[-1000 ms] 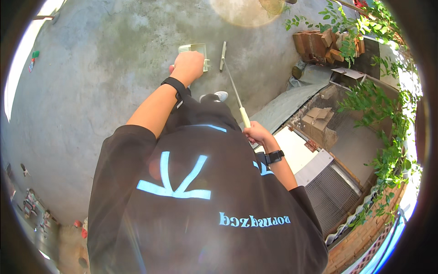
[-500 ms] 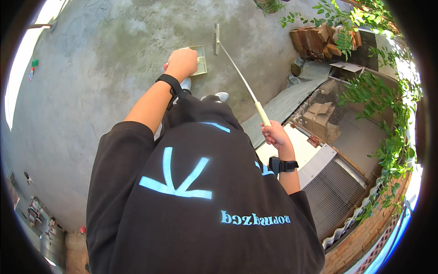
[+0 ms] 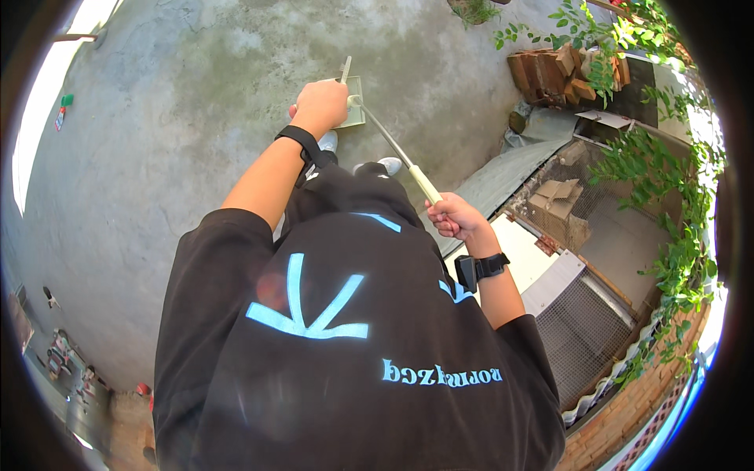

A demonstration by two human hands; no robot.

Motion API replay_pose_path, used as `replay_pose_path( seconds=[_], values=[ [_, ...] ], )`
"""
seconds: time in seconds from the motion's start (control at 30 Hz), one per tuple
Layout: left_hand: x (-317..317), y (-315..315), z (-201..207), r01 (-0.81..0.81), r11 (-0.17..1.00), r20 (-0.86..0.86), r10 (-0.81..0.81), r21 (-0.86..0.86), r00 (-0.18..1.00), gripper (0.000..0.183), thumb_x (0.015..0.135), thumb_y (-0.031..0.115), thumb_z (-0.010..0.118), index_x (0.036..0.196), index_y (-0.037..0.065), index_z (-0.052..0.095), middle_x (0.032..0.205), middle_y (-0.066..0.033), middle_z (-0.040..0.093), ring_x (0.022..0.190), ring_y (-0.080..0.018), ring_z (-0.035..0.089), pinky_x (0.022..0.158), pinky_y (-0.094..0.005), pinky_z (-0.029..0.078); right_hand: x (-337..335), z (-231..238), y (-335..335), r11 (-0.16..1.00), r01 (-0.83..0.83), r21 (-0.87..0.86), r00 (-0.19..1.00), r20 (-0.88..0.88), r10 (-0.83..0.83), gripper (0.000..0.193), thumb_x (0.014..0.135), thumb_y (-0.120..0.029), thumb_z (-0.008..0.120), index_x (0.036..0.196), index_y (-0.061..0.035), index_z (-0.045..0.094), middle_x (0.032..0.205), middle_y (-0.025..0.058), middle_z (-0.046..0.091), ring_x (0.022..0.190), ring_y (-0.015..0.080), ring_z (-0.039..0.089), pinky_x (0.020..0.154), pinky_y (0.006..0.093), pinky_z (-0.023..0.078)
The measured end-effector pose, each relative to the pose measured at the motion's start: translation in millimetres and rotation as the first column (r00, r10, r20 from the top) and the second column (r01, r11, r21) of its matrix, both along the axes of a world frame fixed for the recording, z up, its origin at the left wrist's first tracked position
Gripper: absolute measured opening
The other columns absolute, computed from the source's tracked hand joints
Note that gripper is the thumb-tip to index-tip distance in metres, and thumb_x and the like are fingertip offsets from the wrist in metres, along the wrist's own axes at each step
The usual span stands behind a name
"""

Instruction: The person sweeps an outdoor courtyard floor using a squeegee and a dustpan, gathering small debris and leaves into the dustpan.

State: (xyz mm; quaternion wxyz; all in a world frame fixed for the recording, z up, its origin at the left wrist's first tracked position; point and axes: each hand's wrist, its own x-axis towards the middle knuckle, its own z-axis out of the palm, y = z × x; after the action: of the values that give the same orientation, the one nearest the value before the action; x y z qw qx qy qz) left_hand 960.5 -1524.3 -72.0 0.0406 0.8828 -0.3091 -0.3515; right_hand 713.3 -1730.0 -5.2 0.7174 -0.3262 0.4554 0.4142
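My left hand [image 3: 322, 104] is closed in a fist over a pale green dustpan [image 3: 356, 118], by its handle, which the fist mostly hides. A pale knob shows beside the knuckles. My right hand [image 3: 458, 217] grips the pale end of a long-handled broom [image 3: 385, 135], whose metal pole slants up and left to the dustpan. Only the upper end of the narrow broom head [image 3: 346, 69] shows past my left fist; the rest is hidden. Whether the head touches the pan, I cannot tell.
Grey concrete ground [image 3: 196, 157] spreads ahead and left. On the right stand a mesh-covered pen [image 3: 581, 337], a grey sheet [image 3: 510, 169] and stacked bricks [image 3: 542, 74], with a leafy plant [image 3: 660, 165] hanging over. A spray bottle [image 3: 60, 114] lies far left. My shoes [image 3: 389, 166] are just below the dustpan.
The broom head has swung left from the ground beyond the dustpan to the pan beside my left fist. My right hand has moved slightly left and up. My left hand keeps its hold.
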Motion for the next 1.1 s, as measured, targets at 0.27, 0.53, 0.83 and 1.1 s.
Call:
replay_pose_path(
  seconds=[0.27,0.53,0.83,1.1],
  values=[
    [3,7,2,0.02,0.999,-0.01,-0.019,0.04,1.0,0.02,0.071,0.018,0.061,0.084,0.003,0.067,0.082,-0.0135,0.066,0.079,-0.0285,0.065,0.068,-0.0381,0.052,-33,21,-33,0.906,0.379,0.188,0.924,-0.13,-0.359,0.015,0.081,-0.006,0.048,0.095,-0.0022,0.046,0.058,-0.0035,0.038,0.035,0.0029,0.032,0.03,0.0191,0.027],
    [1,14,-6,-0.019,0.999,-0.004,0.019,0.035,1.0,0.02,0.067,0.011,0.059,0.083,0.002,0.067,0.084,-0.0153,0.066,0.079,-0.0303,0.065,0.068,-0.0396,0.052,-32,11,-21,0.537,0.774,0.334,0.626,-0.284,-0.726,0.015,0.084,-0.006,0.042,0.095,0.0032,0.044,0.059,-0.0016,0.04,0.039,0.0071,0.035,0.037,0.0227,0.031],
    [-2,7,-4,-0.016,0.999,-0.03,0.017,0.04,0.999,0.021,0.066,0.01,0.056,0.082,-0.001,0.065,0.079,-0.018,0.065,0.075,-0.0336,0.063,0.067,-0.0417,0.051,-52,21,-15,0.338,0.811,0.478,0.496,-0.254,-0.831,0.018,0.084,-0.007,0.038,0.097,0.0038,0.043,0.06,0.0019,0.043,0.039,0.0108,0.037,0.039,0.0259,0.034],
    [-3,4,-18,0.01,1.0,0.026,-0.011,0.019,1.0,0.02,0.066,0.012,0.058,0.081,0.0,0.065,0.08,-0.0177,0.065,0.075,-0.0334,0.063,0.067,-0.0415,0.051,-62,39,3,0.276,0.808,0.521,0.459,-0.261,-0.849,0.018,0.083,-0.007,0.039,0.099,0.0014,0.042,0.06,0.002,0.043,0.039,0.0111,0.039,0.038,0.026,0.035]
  ],
)
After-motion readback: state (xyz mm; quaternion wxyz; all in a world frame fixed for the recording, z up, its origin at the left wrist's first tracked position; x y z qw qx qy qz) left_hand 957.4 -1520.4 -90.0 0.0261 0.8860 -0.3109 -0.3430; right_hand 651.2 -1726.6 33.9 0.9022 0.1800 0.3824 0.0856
